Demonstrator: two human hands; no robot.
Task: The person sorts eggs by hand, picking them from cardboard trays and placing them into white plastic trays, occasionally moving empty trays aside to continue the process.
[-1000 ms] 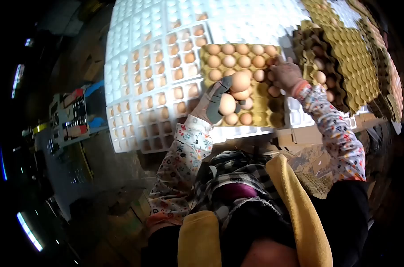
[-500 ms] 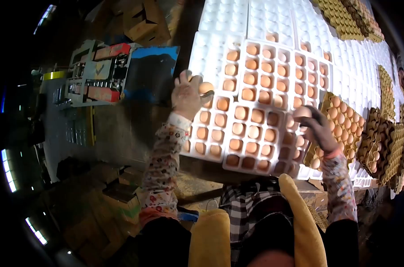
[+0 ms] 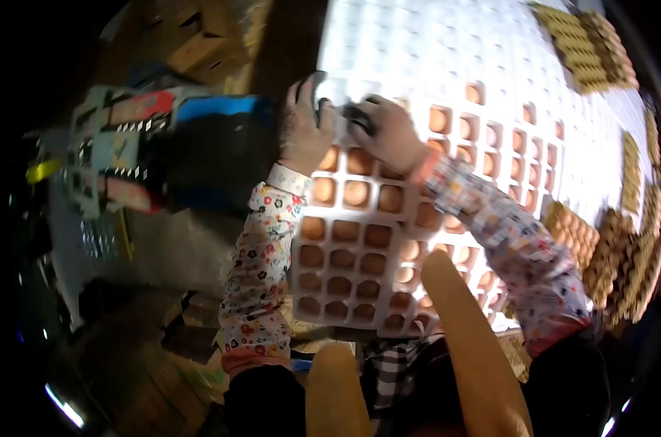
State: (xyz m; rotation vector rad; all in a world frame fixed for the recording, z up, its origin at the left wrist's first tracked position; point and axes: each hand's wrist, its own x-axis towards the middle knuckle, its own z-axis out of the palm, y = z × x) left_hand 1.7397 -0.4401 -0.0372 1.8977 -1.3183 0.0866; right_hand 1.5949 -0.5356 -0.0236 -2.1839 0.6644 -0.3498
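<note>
My left hand [image 3: 306, 131] is over the left edge of the white foam trays [image 3: 388, 44], its fingers curled; whatever it holds is hidden. Close beside it, my right hand [image 3: 386, 131] reaches in from the right with bent fingers, and I cannot make out what lies between them. Below both hands, brown eggs [image 3: 356, 193] sit in the white tray pockets. Further white pockets with eggs [image 3: 439, 119] lie to the right of my right hand.
Brown pulp trays [image 3: 574, 233] with eggs stand on the right, and more pulp trays [image 3: 578, 47] at the upper right. A machine [image 3: 119, 149] with red parts is at the left. A cardboard box [image 3: 203, 44] lies behind it.
My right hand has moved left and up from the right-hand egg trays to beside my left hand. The egg each hand held is no longer visible. The camera view has shifted.
</note>
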